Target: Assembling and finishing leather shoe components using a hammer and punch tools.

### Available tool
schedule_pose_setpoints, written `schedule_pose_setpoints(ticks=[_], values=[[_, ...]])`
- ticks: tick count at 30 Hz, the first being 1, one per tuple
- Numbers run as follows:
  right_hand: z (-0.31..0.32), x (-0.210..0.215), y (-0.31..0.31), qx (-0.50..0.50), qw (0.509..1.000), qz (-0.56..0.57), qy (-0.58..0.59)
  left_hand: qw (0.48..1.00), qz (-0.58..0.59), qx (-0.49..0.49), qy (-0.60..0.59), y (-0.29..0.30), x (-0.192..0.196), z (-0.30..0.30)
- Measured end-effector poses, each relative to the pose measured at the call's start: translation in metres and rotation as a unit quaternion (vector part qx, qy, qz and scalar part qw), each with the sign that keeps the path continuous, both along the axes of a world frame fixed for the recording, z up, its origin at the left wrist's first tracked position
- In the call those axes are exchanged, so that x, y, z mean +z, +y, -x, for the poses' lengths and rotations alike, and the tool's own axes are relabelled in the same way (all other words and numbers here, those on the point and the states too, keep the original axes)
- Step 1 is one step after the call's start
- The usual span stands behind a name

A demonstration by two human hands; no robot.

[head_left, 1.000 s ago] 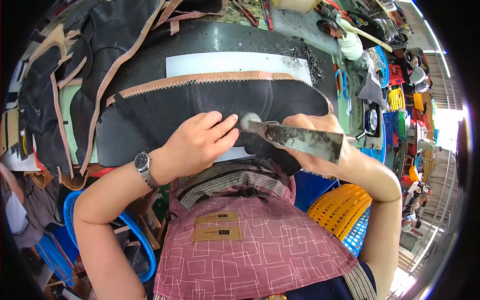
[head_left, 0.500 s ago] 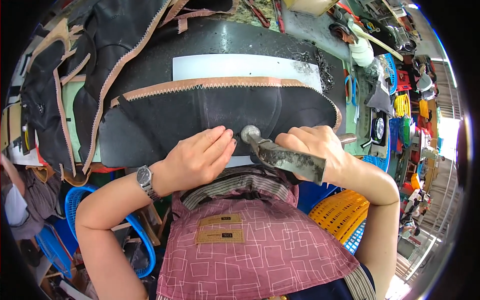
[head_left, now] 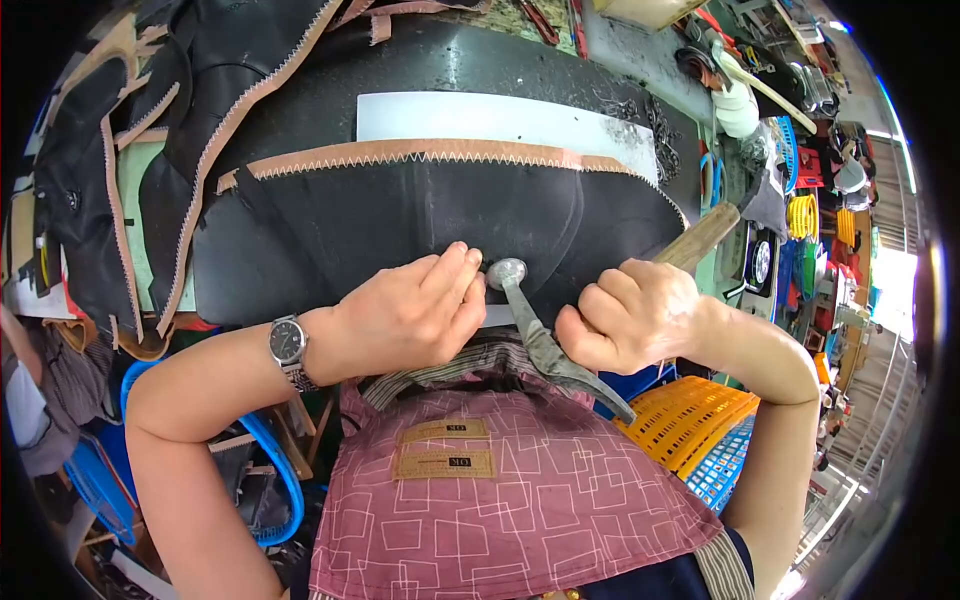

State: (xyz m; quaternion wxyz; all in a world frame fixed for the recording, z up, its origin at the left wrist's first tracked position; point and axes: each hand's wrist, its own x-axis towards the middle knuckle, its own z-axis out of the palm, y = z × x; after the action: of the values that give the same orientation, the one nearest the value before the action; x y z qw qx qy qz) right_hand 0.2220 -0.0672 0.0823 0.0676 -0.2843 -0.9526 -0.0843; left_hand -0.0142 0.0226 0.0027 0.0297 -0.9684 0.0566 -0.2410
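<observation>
A black leather piece (head_left: 490, 208) with a tan, zigzag-stitched upper edge lies over a dark work surface. My right hand (head_left: 635, 315) is closed around the wooden handle of a hammer (head_left: 690, 240). The hammer's round metal face is at the leather near its front edge, and its long curved tail points toward my apron. My left hand (head_left: 425, 305), with a watch (head_left: 287, 340) on the wrist, rests at the front of the leather just left of the hammer face. Its fingers are pressed together; what they pinch, if anything, is hidden.
A white sheet (head_left: 500, 116) lies under the leather's far edge. More black leather pieces (head_left: 215, 105) with tan stitched edges are heaped at left. Blue-handled scissors (head_left: 712, 178) lie at right. A yellow basket (head_left: 690, 420) and a blue basket (head_left: 285, 480) stand below the bench.
The hammer has turned in my right hand: its handle now points up to the right and its tail has swung toward the apron. The leather and both hands have shifted slightly in view.
</observation>
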Motion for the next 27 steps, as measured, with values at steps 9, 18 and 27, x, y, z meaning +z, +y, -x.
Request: schedule_pose_setpoints(ticks=[9,18,27], values=[[0.015,0.031,0.043,-0.379,0.805,0.416,0.188,0.998,0.056,0.011,-0.017,-0.003,-0.001,0.002],[0.050,0.047,0.037,-0.215,0.928,0.298,-0.063,0.992,0.113,0.039,-0.032,-0.007,0.002,0.009],[0.028,0.010,-0.004,-0.228,0.936,0.153,0.220,0.994,0.095,0.038,-0.042,-0.006,-0.005,0.002]])
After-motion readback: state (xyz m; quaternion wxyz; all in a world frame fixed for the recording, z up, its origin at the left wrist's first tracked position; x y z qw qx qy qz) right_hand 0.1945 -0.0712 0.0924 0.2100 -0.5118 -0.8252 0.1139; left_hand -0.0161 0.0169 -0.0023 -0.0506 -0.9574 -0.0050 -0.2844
